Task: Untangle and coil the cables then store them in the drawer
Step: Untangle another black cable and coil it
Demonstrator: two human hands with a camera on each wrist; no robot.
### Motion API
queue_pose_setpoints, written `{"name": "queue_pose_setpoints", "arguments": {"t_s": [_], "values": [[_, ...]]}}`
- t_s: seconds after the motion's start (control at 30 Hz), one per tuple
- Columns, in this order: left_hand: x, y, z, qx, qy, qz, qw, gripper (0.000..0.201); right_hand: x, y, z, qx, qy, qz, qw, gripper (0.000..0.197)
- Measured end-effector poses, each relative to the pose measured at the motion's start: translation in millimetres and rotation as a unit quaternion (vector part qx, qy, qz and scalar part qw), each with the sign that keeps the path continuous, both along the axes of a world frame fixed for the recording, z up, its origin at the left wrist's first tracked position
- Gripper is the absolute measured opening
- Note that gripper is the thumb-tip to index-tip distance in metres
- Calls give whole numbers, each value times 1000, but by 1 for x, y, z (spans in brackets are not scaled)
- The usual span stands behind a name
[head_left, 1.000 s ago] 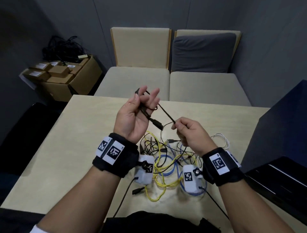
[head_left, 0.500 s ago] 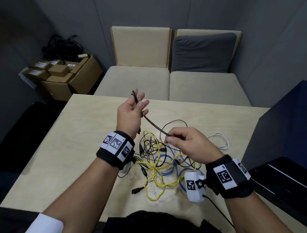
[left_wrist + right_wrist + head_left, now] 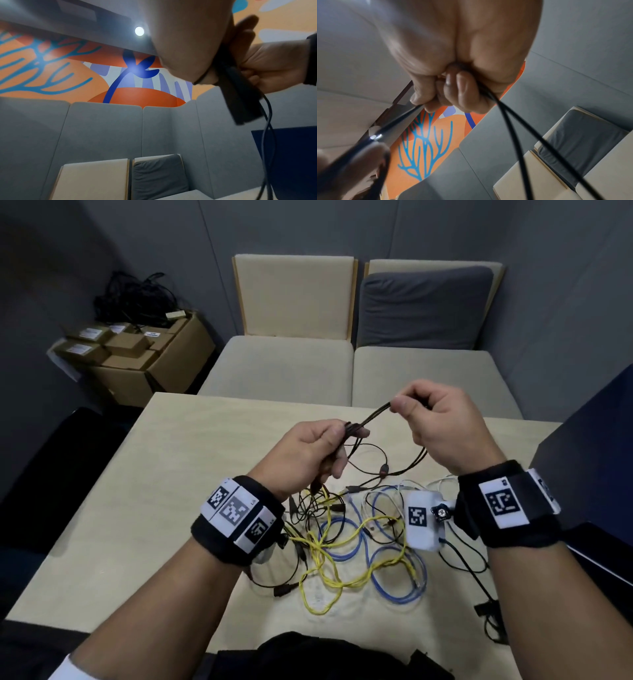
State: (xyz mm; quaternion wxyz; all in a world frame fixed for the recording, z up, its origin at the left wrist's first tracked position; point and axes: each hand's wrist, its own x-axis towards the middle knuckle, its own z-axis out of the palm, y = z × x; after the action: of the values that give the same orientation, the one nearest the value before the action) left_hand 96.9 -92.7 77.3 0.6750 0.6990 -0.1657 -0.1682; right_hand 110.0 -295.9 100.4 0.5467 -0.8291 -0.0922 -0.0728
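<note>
A thin black cable [image 3: 371, 416] runs taut between my two raised hands above the table. My left hand [image 3: 329, 440] grips its bundled strands and a black plug [image 3: 240, 94]. My right hand [image 3: 411, 405], higher and further right, pinches the doubled cable between thumb and fingers; two black strands [image 3: 522, 135] hang down from its fist. Below them a tangle lies on the light wood table [image 3: 137, 508]: a yellow cable [image 3: 329, 563], a blue cable [image 3: 387, 577], a white cable [image 3: 442, 482] and more black leads [image 3: 315, 501]. No drawer can be made out.
Two beige seats [image 3: 281, 368] with a grey cushion [image 3: 421, 306] stand past the table's far edge. A cardboard box [image 3: 147, 354] of small cartons and black cords sits on the floor at far left. A dark blue unit [image 3: 589, 474] borders the table's right side.
My left hand turned palm-down and closed on the cable bundle. My right hand rose from the tangle to up and right, pulling the black cable taut.
</note>
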Motion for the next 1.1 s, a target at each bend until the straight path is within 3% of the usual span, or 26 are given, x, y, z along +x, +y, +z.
{"name": "queue_pose_setpoints", "arguments": {"t_s": [0.2, 0.4, 0.5, 0.6, 0.7, 0.83, 0.97, 1.1], "values": [[-1, 3, 5, -75, 34, -38, 996, 26, 8, 1, -1, -18, -15, -10, 1000, 25], [-4, -5, 15, -228, 107, 60, 966, 27, 14, 6, -12, -13, -9, 9, 1000, 27], [-3, -7, 17, -304, 156, 67, 937, 31, 17, 10, -19, -10, -9, 9, 1000, 27], [1, -6, 23, -399, 232, 33, 886, 38, 19, 12, -32, -14, 11, -1, 1000, 30], [7, -5, 27, -444, 236, 43, 863, 37, 13, 18, -47, -46, 34, -2, 998, 27], [18, -9, 20, -408, 159, 118, 891, 34, -5, 32, -62, -105, 68, 55, 991, 18], [22, -10, -1, -272, 57, 200, 940, 45, -22, 40, -74, -116, 103, 101, 983, 13], [25, -9, -17, -172, 10, 307, 936, 49, -35, 40, -68, -162, 107, 145, 970, 12]]}}
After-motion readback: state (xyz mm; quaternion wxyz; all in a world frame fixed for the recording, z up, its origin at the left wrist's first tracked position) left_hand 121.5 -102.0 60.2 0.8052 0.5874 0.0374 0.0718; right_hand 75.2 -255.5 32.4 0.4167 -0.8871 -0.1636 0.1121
